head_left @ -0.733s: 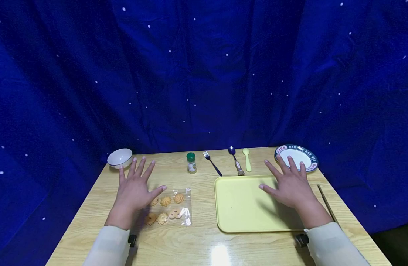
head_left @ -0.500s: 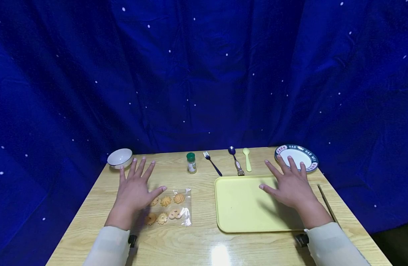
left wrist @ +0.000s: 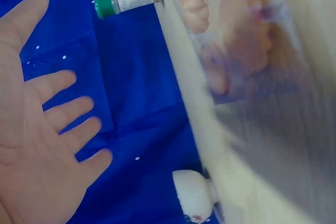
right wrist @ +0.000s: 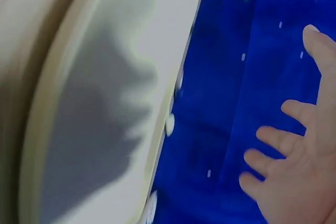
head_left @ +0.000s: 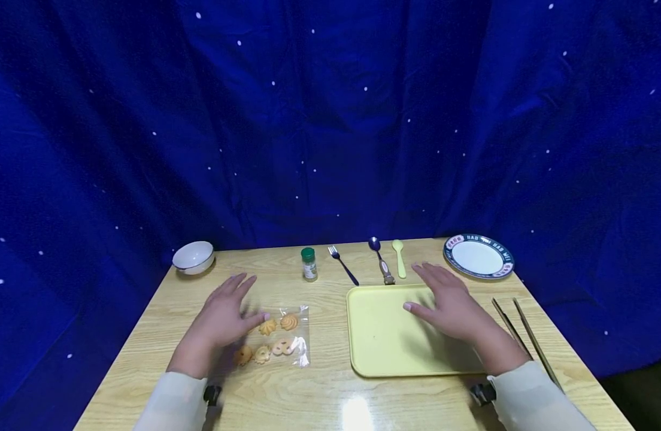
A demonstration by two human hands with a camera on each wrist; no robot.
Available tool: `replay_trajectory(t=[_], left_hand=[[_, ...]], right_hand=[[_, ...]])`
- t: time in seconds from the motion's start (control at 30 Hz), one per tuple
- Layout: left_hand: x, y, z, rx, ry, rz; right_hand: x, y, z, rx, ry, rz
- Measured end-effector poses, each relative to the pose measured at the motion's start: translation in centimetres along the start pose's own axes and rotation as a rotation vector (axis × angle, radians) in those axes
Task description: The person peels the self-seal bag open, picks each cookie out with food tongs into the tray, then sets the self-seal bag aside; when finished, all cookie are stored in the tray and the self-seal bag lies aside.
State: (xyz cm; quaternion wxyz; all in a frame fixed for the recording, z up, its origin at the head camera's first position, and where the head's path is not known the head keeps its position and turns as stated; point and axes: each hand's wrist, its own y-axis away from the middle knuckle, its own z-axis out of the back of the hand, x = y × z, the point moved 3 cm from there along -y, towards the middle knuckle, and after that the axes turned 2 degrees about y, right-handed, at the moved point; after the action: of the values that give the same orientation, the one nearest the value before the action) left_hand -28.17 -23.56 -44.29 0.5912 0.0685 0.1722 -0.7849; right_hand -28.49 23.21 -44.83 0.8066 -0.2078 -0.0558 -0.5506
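My left hand [head_left: 221, 314] hovers over the left part of a clear bag of cookies [head_left: 282, 346], partly hiding it. Its fingers are extended with the thumb out to the side, and it holds nothing. Above the pale yellow tray [head_left: 373, 335] is my right hand [head_left: 451, 305], also empty, its fingers extended and thumb apart. A shadow of that hand falls on the tray in the right wrist view. In the left wrist view the cookie bag [left wrist: 247, 40] lies on the table, apart from the hand.
Along the back stand a white bowl [head_left: 194, 257] and a green-capped seasoning bottle [head_left: 309, 265]. A fork [head_left: 343, 264], a dark spoon [head_left: 381, 261], a yellow-green spoon [head_left: 400, 259] and a rimmed plate [head_left: 478, 256] lie there too. Chopsticks [head_left: 535, 341] lie right of the tray.
Both hands have drawn back a little and their spread fingers have come closer together. The right hand has shifted left, uncovering the plate and more of the chopsticks. The objects stay put.
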Motion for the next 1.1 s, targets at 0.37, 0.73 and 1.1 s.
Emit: replay_trajectory(t=[0.37,0.73,1.1], left_hand=[[1.1,1.3,-3.8,0.184,0.238,0.057],[1.5,1.4,-5.9,0.255,0.292,0.062],[1.5,1.2,-6.5,0.318,0.320,0.094]], right_hand=[[7.2,-0.1,-4.3,0.165,-0.168,0.098],[12.7,0.4,-9.1,0.287,-0.060,0.213],[16.6,-0.6,-10.7,0.227,0.077,0.339]])
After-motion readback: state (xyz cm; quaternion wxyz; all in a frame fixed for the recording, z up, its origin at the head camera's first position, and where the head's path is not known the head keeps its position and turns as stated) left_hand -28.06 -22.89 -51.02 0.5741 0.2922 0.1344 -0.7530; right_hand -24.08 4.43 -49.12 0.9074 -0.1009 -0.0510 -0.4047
